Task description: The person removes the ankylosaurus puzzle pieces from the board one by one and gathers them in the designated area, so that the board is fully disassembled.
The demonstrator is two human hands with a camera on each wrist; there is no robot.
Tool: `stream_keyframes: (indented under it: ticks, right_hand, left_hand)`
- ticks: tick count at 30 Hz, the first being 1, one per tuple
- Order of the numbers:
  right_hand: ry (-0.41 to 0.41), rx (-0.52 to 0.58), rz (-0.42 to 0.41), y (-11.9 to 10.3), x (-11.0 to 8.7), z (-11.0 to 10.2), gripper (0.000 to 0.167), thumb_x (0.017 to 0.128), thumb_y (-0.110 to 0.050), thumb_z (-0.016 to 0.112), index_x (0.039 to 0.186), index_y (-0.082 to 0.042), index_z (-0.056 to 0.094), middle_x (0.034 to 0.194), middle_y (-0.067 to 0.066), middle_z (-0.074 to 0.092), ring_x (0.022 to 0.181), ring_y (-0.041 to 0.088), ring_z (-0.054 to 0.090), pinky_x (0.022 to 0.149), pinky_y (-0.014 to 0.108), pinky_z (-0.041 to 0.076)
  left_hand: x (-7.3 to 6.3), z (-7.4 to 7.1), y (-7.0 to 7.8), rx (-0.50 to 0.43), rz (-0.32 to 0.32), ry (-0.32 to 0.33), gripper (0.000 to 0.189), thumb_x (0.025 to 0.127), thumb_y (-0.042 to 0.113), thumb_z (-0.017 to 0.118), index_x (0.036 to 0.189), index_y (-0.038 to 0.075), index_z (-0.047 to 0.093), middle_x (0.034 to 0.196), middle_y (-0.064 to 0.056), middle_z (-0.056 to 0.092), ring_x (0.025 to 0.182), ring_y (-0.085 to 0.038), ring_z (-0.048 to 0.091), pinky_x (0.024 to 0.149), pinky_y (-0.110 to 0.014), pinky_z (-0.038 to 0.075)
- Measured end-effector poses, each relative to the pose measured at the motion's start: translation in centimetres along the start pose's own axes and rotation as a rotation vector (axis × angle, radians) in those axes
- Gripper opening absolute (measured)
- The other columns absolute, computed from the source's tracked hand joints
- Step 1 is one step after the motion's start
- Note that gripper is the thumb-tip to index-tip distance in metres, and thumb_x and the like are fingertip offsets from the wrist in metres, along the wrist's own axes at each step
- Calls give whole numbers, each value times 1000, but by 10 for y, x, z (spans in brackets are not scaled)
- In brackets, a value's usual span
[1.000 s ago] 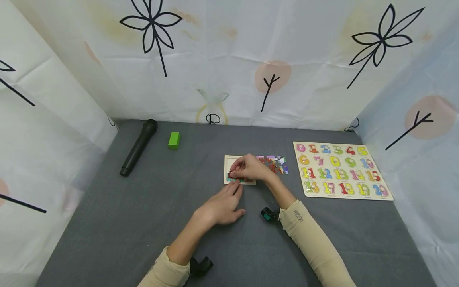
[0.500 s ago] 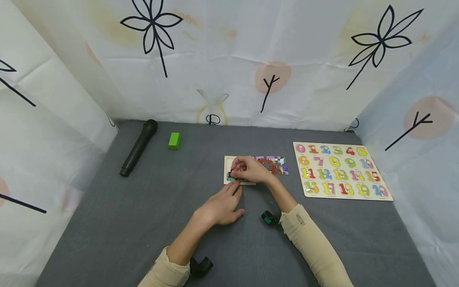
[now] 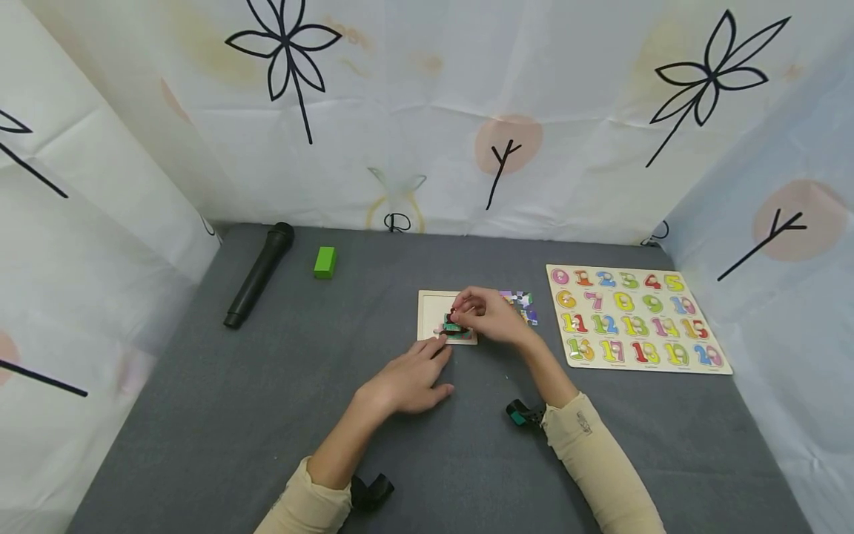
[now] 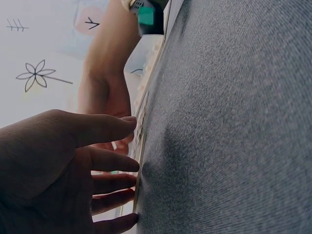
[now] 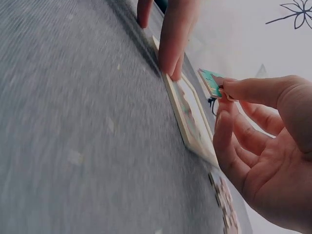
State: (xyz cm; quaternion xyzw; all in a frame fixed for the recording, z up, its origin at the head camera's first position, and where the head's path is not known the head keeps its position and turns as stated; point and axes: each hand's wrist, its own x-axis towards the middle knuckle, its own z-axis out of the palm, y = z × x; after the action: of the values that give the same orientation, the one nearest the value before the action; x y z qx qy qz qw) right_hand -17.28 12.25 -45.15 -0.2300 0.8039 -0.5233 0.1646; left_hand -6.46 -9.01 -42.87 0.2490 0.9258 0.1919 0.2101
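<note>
My right hand (image 3: 490, 313) pinches a small teal-green puzzle piece (image 5: 209, 82) between thumb and fingertips. In the right wrist view the piece is tilted and raised off the pale wooden puzzle tray (image 3: 432, 302). Along the tray's near side lies a strip of fitted pieces (image 5: 187, 108), partly covered by fingers. My left hand (image 3: 408, 380) rests its straight fingertips on the tray's near edge, thumb apart. Just right of the tray are loose puzzle pieces (image 3: 523, 302), partly hidden behind my right hand in the head view.
A wooden number board (image 3: 637, 317) lies to the right. At the back left are a green block (image 3: 325, 262) and a black microphone (image 3: 259, 274). White patterned cloth (image 3: 427, 111) borders the grey tabletop (image 3: 220, 415) at the back and sides.
My right hand has shifted to the right over the tray, carrying the puzzle piece away from the near left corner. My left hand stays almost where it was.
</note>
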Motion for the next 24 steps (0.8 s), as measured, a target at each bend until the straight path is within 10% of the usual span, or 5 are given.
stream_keyframes:
  ticks: [24]
  right_hand:
    - [104, -89, 98, 28, -41, -32, 18, 100, -5, 76, 113, 8, 72, 98, 25, 77, 70, 11, 70, 64, 29, 63]
  left_hand:
    - [3, 2, -5, -15, 5, 19, 62, 110, 34, 62, 164, 6, 48, 177, -12, 36, 165, -34, 33, 130, -55, 39]
